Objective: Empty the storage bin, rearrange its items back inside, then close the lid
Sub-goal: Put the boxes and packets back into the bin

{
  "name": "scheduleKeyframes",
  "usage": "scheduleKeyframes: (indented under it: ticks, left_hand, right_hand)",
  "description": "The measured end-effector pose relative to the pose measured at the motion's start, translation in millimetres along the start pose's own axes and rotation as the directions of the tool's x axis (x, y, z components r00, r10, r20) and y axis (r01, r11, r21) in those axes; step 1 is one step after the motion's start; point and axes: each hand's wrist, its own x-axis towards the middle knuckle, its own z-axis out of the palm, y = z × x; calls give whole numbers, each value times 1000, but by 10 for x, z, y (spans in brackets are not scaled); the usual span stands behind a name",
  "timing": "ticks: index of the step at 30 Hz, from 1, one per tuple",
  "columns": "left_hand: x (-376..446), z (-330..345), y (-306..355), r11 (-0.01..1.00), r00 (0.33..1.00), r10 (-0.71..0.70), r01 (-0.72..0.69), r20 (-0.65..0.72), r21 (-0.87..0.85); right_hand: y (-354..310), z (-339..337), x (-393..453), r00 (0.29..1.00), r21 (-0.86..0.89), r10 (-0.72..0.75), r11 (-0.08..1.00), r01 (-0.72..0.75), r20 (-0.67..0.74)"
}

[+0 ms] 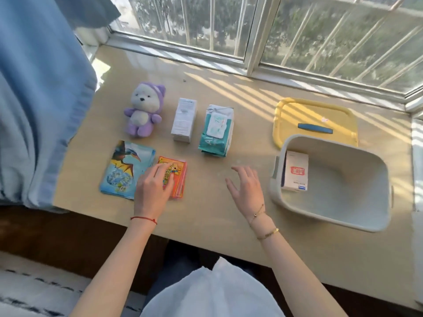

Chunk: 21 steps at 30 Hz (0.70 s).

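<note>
Blue curtain (34,99) hangs at left; barred window (297,30) behind beige table (217,88).

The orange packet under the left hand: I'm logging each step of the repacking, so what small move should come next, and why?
Probably the left hand should pinch the flat orange packet and lift it toward the grey plastic bin. Its fingers already rest on it, and the bin holds only one white box.
</note>
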Motion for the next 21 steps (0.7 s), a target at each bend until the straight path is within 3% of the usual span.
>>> scheduleKeyframes:
  ticks: [6, 11, 21]
  left_hand:
    - [179, -174, -1100, 1000, 1000, -14, 14, 0, 8]
    - [354, -40, -1872, 994, 993, -94, 89, 75, 61]
    - [542, 457, -2630, 941, 917, -327, 292, 230, 173]
  right_hand:
    - [-697, 1062, 83, 981, 22, 156, 987, -160, 115]
    - [-985, 1743, 270, 941, -1, 301, 952, -305, 152]
    - [-1020, 2549, 504, 833, -232, 551, 817, -527, 45]
